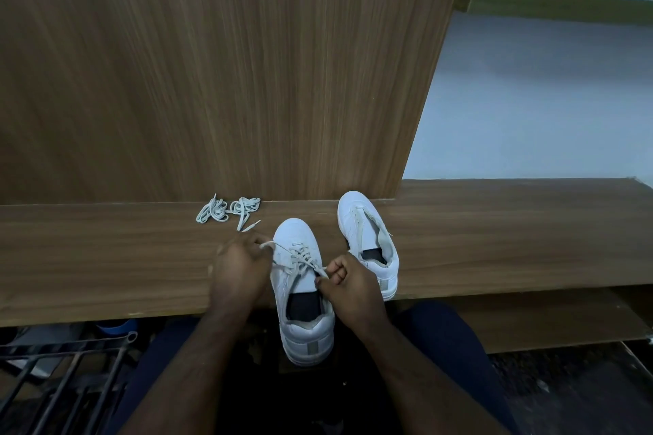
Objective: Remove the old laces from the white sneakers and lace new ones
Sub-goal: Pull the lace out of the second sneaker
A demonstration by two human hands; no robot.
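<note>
A white sneaker [300, 297] lies toe-away on the wooden ledge [106, 258], its heel hanging over the front edge. A pale lace [300, 256] is threaded through its eyelets. My left hand [240, 268] pinches one lace end at the shoe's left side. My right hand [348, 284] pinches the other lace end at the right side, near the tongue. The second white sneaker [367, 240] stands just to the right and further back, with no lace in it. Two bundled laces [228, 210] lie on the ledge to the back left.
A tall wooden panel [229, 63] rises behind the ledge. A black metal rack [60, 374] sits below at the lower left. My legs in dark trousers [456, 346] are under the ledge. A pale wall [547, 99] is at the right.
</note>
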